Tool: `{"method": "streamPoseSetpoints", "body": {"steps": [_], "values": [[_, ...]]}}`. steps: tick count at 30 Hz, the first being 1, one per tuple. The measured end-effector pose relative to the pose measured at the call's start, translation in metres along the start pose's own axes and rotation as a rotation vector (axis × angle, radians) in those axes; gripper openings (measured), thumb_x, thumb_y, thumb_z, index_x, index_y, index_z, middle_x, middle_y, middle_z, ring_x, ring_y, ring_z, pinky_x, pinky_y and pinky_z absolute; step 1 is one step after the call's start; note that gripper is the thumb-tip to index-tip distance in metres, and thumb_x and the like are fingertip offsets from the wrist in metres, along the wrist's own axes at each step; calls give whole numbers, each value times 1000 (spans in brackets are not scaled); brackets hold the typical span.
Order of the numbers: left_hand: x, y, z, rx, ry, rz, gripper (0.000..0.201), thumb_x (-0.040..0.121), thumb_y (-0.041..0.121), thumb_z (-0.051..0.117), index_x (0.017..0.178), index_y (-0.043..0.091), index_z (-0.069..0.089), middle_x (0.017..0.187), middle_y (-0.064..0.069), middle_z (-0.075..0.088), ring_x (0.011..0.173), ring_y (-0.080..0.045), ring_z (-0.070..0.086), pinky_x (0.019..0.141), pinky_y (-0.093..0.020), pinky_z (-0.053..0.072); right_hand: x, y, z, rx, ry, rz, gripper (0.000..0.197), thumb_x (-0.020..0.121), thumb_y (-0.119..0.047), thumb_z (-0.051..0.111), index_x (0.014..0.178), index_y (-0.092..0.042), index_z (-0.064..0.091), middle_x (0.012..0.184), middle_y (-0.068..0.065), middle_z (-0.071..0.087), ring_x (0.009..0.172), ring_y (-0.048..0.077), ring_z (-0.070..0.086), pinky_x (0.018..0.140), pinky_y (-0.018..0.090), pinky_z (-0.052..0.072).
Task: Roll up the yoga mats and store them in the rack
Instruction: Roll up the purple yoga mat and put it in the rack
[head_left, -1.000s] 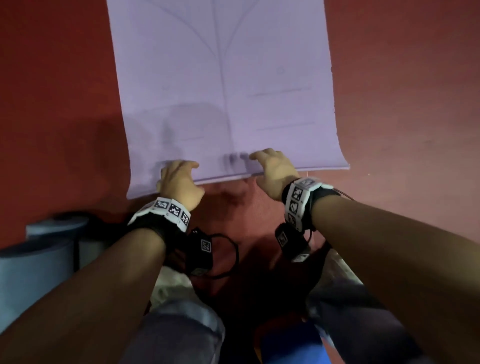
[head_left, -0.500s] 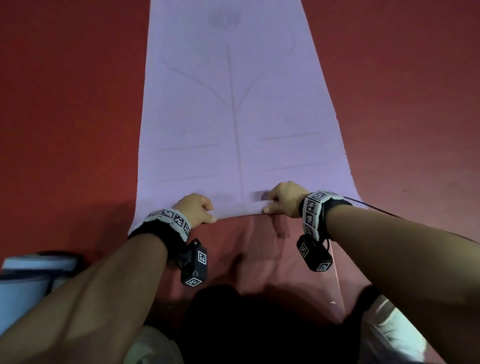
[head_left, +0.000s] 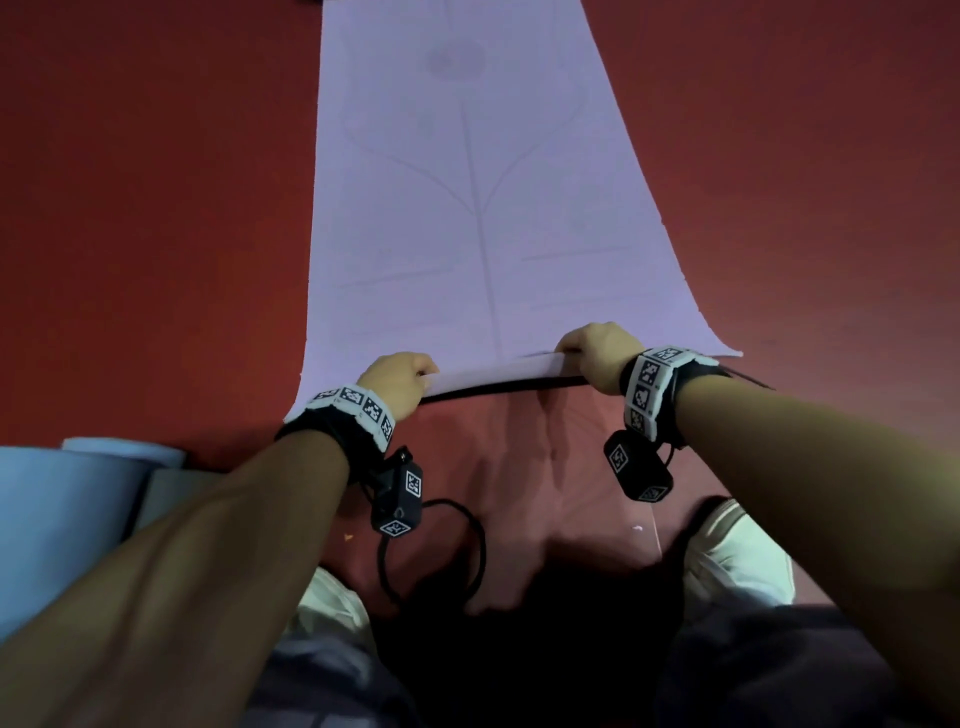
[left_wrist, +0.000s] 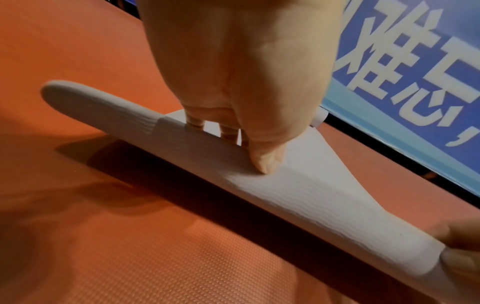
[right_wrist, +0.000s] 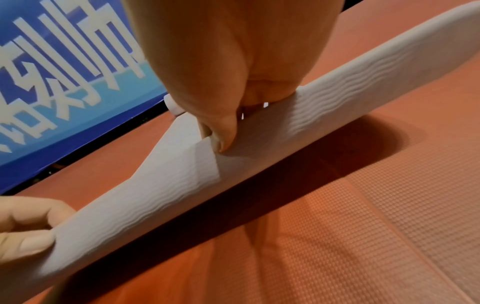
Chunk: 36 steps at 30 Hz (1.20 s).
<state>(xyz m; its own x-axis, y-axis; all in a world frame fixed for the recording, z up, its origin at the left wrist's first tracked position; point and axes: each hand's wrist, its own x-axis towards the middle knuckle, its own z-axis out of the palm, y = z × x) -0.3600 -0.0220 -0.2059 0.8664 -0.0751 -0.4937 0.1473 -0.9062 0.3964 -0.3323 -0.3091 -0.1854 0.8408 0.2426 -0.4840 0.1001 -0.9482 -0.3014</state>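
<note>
Lifted since earlier, the near edge of the lilac foam yoga mat (head_left: 467, 218) curls; left hand (head_left: 397, 382) and right hand (head_left: 597, 353) fingers grip it. First roll begins; next, tuck tightly forward.

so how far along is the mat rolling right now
Barely started. Done: the near edge of the purple yoga mat is lifted off the red floor. In hand: the left hand and right hand grip that edge, curling it over. Left: almost the whole mat lies flat, unrolled; no rack is in view.
</note>
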Motion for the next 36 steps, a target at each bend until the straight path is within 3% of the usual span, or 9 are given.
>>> {"method": "streamPoseSetpoints", "body": {"steps": [5,9,14,17,19,22,27,32,36], "values": [[2,9,13,-111,-9,-45,10,95,20,60,106,20,59,103,-7,61,85,-26,59,77,-32,47,0,22,13,191,8,66,23,91,-13,59,113,-20,59,110,4,68,94,23,59,76,28,44],[10,8,24,-79,24,-95,6,93,27,61,91,27,56,95,-6,62,78,-24,57,66,-30,41,12,31,30,269,31,70,21,92,-17,59,108,-21,46,101,2,67,87,25,58,72,31,42],[22,10,38,-36,154,-92,8,95,25,60,100,23,54,102,-2,60,90,-28,59,84,-39,48,22,42,50,203,157,54,14,89,-18,63,100,-14,56,94,11,61,91,34,56,76,41,48],[25,6,48,139,325,-12,4,95,26,63,94,22,62,104,-2,58,100,-28,52,86,-39,34,26,46,56,-36,354,-37,16,84,-25,71,92,-12,70,96,15,56,93,38,51,74,41,39],[26,5,53,222,401,12,9,94,29,65,87,24,68,101,0,57,102,-27,47,81,-36,23,27,45,56,-130,364,-67,19,86,-29,68,93,-13,74,96,16,56,93,37,50,71,38,30],[25,6,58,292,411,11,16,96,32,63,90,24,75,101,-1,57,102,-29,45,81,-37,23,26,46,58,-202,313,-88,24,92,-30,61,96,-11,74,98,16,59,94,37,53,68,35,28],[17,9,65,343,382,-27,22,100,32,55,98,24,76,106,-3,55,103,-30,46,83,-40,28,16,49,68,-224,374,-169,27,90,-27,54,82,-11,74,85,12,62,78,35,57,63,34,30],[2,2,73,274,374,-10,26,97,26,52,102,24,77,110,0,58,109,-28,44,85,-43,30,5,54,74,-240,332,-194,20,81,-24,67,98,-14,71,97,10,62,86,35,56,68,36,36],[-1,2,72,395,359,4,32,92,17,51,111,28,75,113,0,55,110,-29,43,90,-49,31,6,56,71,-159,261,-161,49,78,-1,56,124,-15,62,117,10,60,102,37,52,82,42,45]]}}
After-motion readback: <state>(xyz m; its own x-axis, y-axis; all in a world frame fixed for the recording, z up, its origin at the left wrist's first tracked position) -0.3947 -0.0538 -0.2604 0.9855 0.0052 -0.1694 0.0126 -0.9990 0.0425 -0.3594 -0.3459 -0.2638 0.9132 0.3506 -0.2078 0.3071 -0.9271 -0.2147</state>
